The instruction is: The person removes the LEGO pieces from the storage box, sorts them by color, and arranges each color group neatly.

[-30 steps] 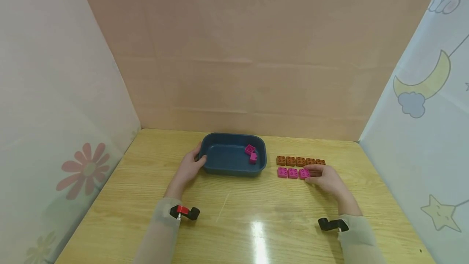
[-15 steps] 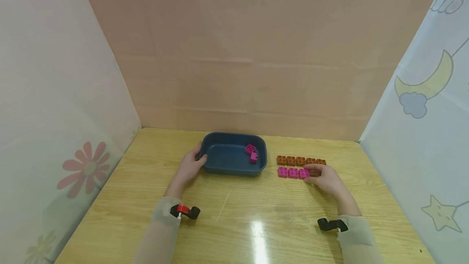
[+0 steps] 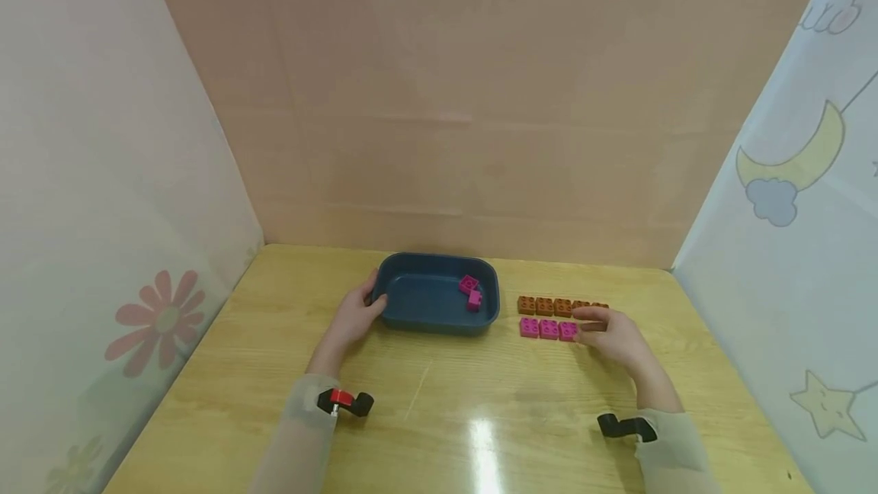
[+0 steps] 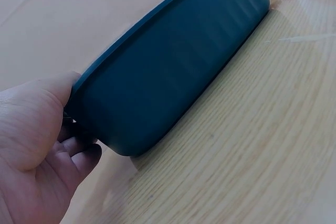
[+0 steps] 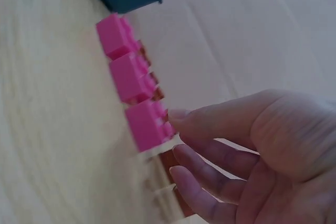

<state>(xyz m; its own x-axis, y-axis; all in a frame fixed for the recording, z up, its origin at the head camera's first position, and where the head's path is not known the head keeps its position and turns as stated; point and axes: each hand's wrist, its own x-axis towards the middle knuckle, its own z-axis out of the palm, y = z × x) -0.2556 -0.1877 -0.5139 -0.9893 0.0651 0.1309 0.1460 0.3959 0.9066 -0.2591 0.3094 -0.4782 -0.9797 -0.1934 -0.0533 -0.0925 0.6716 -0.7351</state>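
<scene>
My left hand (image 3: pixel 353 315) grips the left end of a dark blue rectangular tray (image 3: pixel 432 324), its thumb at the rim in the left wrist view. Two pink toy building bricks (image 3: pixel 469 283) lie inside the tray on the right. To the tray's right, three pink bricks (image 3: pixel 529 328) stand in a row on the table. My right hand (image 3: pixel 613 335) hovers at the row's right end, thumb and fingers loosely bent. In the right wrist view, its thumb tip is close to the nearest pink brick (image 5: pixel 146 125); whether they touch, I cannot tell.
Behind the pink row runs a parallel row of several brown bricks (image 3: pixel 544 306), its right end partly covered by my right hand. A wooden table (image 3: pixel 439 410) carries everything. A plain backdrop stands behind, with patterned sheets at both sides.
My right hand's fingers have eased slightly to the right, off the end pink brick. The left hand, tray and rows stay put; the head view has tilted a little.
</scene>
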